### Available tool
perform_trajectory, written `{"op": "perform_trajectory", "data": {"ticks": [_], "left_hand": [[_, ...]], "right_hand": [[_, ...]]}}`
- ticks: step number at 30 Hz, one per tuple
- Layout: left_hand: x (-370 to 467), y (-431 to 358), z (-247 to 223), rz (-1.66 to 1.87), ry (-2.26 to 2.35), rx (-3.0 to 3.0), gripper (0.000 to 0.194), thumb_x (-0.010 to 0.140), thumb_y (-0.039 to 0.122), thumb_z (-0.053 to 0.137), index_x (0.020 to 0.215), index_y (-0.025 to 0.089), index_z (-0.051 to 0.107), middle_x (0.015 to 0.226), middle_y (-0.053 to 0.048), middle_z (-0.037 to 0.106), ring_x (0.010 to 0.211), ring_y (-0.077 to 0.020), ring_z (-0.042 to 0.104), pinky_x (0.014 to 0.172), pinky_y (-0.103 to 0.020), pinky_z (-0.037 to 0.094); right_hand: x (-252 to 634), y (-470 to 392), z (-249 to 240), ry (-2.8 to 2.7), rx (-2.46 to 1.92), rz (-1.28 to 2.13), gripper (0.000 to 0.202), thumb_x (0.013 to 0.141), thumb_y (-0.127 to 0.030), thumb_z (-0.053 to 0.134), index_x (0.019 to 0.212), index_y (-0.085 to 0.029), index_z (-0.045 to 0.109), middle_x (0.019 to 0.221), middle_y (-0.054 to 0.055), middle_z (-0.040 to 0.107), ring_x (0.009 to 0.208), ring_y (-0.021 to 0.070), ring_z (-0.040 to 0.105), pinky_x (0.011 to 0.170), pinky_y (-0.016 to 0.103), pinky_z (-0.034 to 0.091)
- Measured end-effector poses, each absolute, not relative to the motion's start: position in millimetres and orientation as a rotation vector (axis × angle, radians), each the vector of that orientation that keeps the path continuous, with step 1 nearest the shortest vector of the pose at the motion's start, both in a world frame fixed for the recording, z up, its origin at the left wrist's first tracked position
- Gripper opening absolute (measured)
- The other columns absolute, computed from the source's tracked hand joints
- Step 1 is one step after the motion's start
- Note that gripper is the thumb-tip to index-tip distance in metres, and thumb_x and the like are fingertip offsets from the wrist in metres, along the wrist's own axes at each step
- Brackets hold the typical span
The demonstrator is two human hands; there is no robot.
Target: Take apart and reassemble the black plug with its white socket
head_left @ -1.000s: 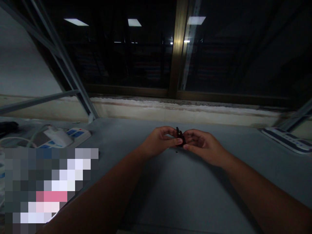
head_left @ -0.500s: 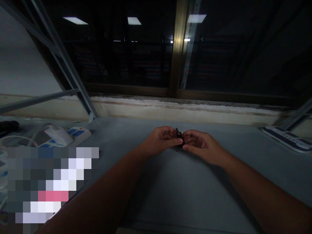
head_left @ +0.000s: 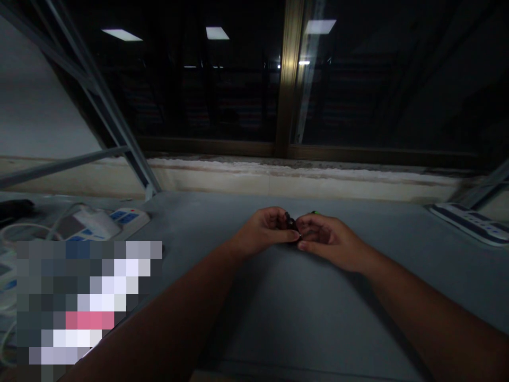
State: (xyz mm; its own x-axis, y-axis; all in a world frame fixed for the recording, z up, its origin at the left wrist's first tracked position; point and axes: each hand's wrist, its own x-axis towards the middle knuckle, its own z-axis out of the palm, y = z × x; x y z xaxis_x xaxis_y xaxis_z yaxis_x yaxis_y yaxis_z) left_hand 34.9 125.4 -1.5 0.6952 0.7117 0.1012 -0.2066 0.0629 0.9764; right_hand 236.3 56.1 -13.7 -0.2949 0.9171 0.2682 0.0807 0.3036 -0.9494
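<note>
A small dark object with a shiny, rounded part (head_left: 291,222) is between my hands, just above the grey tabletop (head_left: 294,307). My left hand (head_left: 265,229) grips it, with the thumb across its near side and the fingers curled behind. From the other side, my right hand (head_left: 332,239) closes on it with thumb and curled fingertips. Both hands cover much of the object, and in the dim light its kind does not show. A bit of bright green (head_left: 315,212) peeks out behind the right hand's fingers; what it belongs to is hidden.
At left lie a white power strip (head_left: 135,216) with blue sockets, a white plug adapter (head_left: 97,222) and loose cables. Another power strip (head_left: 469,225) lies far right. Grey metal frame bars (head_left: 107,116) rise at left. Behind the table stands a dark window (head_left: 207,95). A pixelated patch masks the lower left.
The dark object has tilted slightly and sunk lower between the fingers. A green bit now shows behind my right hand. Both hands stay in nearly the same place.
</note>
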Motion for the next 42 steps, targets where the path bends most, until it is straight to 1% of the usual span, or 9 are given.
{"op": "perform_trajectory", "data": {"ticks": [7,13,16,22,28,35,37,40,42], "left_hand": [[37,124,-2,0.711,0.418,1.294,0.045,0.057,0.023,0.097,0.082,0.016,0.060,0.075,0.005,0.065,0.069,-0.0089,0.063,0.071,-0.025,0.049],[38,119,-2,0.710,0.395,1.279,0.041,0.060,0.021,0.092,0.085,0.017,0.060,0.075,0.005,0.063,0.067,-0.0083,0.060,0.066,-0.023,0.044],[39,119,-2,0.713,0.397,1.289,0.039,0.060,0.019,0.089,0.082,0.017,0.058,0.073,0.005,0.063,0.066,-0.0081,0.059,0.065,-0.022,0.043],[39,122,0,0.724,0.449,1.352,0.039,0.058,0.023,0.090,0.076,0.017,0.055,0.071,0.005,0.062,0.064,-0.0079,0.059,0.066,-0.024,0.046],[27,129,6,0.711,0.592,1.513,0.041,0.059,0.026,0.089,0.082,0.017,0.056,0.079,0.001,0.068,0.072,-0.0128,0.066,0.072,-0.029,0.051],[19,132,11,0.763,0.764,1.852,0.031,0.060,0.017,0.084,0.083,0.016,0.064,0.071,0.001,0.068,0.069,-0.0130,0.063,0.067,-0.025,0.047],[19,130,12,0.784,0.774,1.929,0.028,0.061,0.017,0.083,0.083,0.016,0.067,0.074,0.000,0.069,0.072,-0.0138,0.064,0.067,-0.025,0.047],[19,129,14,0.809,0.789,2.009,0.026,0.062,0.021,0.084,0.083,0.016,0.070,0.078,-0.001,0.070,0.075,-0.0140,0.063,0.067,-0.025,0.047],[19,130,14,0.823,0.804,2.043,0.025,0.064,0.023,0.084,0.084,0.016,0.071,0.080,-0.002,0.071,0.075,-0.0140,0.063,0.067,-0.025,0.048]], "right_hand": [[236,56,-14,-1.637,-0.879,1.158,0.036,0.081,-0.030,0.083,0.113,-0.023,0.067,0.104,0.005,0.073,0.096,0.0192,0.073,0.088,0.034,0.061],[234,54,-14,-1.643,-0.861,1.133,0.038,0.082,-0.028,0.083,0.116,-0.023,0.067,0.108,0.006,0.073,0.097,0.0195,0.074,0.090,0.035,0.062],[234,54,-13,-1.659,-0.859,1.106,0.037,0.082,-0.026,0.083,0.116,-0.024,0.067,0.109,0.005,0.072,0.098,0.0188,0.073,0.090,0.034,0.061],[237,55,-11,-1.711,-0.911,1.047,0.037,0.083,-0.027,0.082,0.115,-0.022,0.065,0.108,0.006,0.072,0.097,0.0196,0.073,0.089,0.034,0.061],[250,62,-16,-1.793,-1.033,0.873,0.034,0.086,-0.031,0.079,0.116,-0.020,0.066,0.110,0.008,0.070,0.097,0.0204,0.070,0.091,0.036,0.058],[266,70,-13,-1.913,-1.093,0.583,0.033,0.085,-0.020,0.073,0.117,-0.024,0.071,0.115,0.006,0.067,0.106,0.0226,0.066,0.098,0.038,0.052],[269,71,-14,-1.908,-1.092,0.526,0.035,0.087,-0.023,0.073,0.122,-0.026,0.069,0.117,0.006,0.067,0.107,0.0227,0.066,0.098,0.038,0.052],[272,71,-15,-1.855,-1.098,0.476,0.042,0.090,-0.030,0.073,0.129,-0.026,0.059,0.118,0.007,0.066,0.103,0.0219,0.067,0.093,0.037,0.055],[273,70,-15,-1.838,-1.105,0.447,0.038,0.090,-0.032,0.073,0.124,-0.025,0.057,0.115,0.007,0.067,0.100,0.0218,0.068,0.090,0.037,0.056]]}}
